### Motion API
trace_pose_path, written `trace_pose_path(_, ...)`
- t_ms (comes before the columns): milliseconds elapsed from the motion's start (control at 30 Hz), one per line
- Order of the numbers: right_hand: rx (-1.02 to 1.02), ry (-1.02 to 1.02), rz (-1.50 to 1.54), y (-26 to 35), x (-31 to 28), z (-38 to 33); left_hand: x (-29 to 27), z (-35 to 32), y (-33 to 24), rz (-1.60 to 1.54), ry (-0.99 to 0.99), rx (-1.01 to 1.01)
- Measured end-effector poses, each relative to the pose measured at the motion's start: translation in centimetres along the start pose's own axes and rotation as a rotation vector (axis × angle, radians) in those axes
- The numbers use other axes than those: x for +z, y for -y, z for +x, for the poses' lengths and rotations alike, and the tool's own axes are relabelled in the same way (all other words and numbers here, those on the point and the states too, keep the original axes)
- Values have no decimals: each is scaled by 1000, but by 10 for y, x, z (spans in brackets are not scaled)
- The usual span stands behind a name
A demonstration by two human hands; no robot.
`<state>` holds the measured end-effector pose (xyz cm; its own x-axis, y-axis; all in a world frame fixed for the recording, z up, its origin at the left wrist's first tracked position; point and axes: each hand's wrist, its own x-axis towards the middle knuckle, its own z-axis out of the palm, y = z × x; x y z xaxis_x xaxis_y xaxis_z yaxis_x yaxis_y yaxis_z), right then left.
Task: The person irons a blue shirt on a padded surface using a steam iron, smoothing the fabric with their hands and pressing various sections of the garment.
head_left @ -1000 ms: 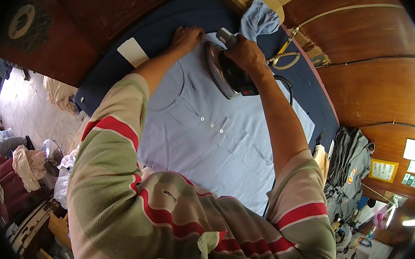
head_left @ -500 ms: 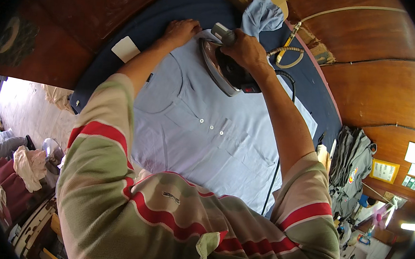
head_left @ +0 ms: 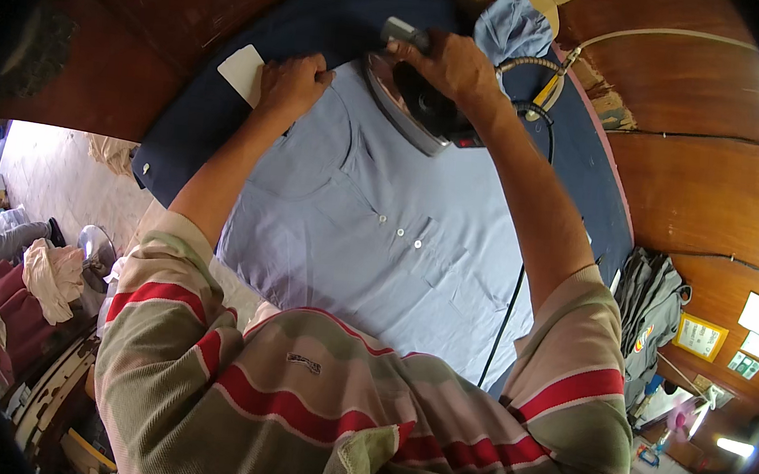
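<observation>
A light blue shirt (head_left: pixel 344 234) with a short row of white buttons lies spread over a dark blue padded surface. At its far left edge, my left hand (head_left: pixel 291 87) is closed, its curled fingers pinching the cloth near the neckline. My right hand (head_left: pixel 455 69) is wrapped around the handle of a dark clothes iron (head_left: pixel 425 107) with a grey front knob. The iron sits on the far part of the shirt, right of the neckline, its sole against the fabric. A white card (head_left: pixel 243 73) lies beside my left hand.
A crumpled light blue cloth (head_left: pixel 514 25) sits at the far edge. The iron's hose (head_left: pixel 531 64) and a black cord (head_left: pixel 505 318) run on the right. Dark garments (head_left: pixel 647 298) hang by the wooden wall (head_left: pixel 694 199). Clothes (head_left: pixel 51 278) are heaped at lower left.
My left hand has drawn left along the shirt's edge, close to the white card, and its fingers are more curled. My right hand still grips the iron on the shirt's far part.
</observation>
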<state>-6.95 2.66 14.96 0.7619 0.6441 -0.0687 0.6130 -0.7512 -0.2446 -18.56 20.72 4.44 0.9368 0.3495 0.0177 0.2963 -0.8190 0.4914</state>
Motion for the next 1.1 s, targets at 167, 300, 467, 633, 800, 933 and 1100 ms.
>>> trace_pose_path(167, -37, -11, -76, 7, 0, -4, 1, 4, 9, -147, 25, -17)
trace_pose_path(300, -37, 14, -73, 9, 2, 3, 4, 4, 12, -200, 4, -5)
trace_pose_path(467, -151, -4, -25, 11, 3, 2, 0, 6, 15, -212, 17, -57)
trace_pose_path(633, -243, 38, -113, 23, 14, 2, -11, -23, 35, -196, -236, 89)
trace_pose_path(800, -214, 65, -42, 27, 7, 6, -46, -133, 41, 15, -248, -204)
trace_pose_path(933, -336, 92, -101, 43, 9, -5, -36, -181, 31, 82, -217, -369)
trace_pose_path(1100, -317, 66, -93, 50, 16, 0, -20, -179, 40, 126, -312, -285)
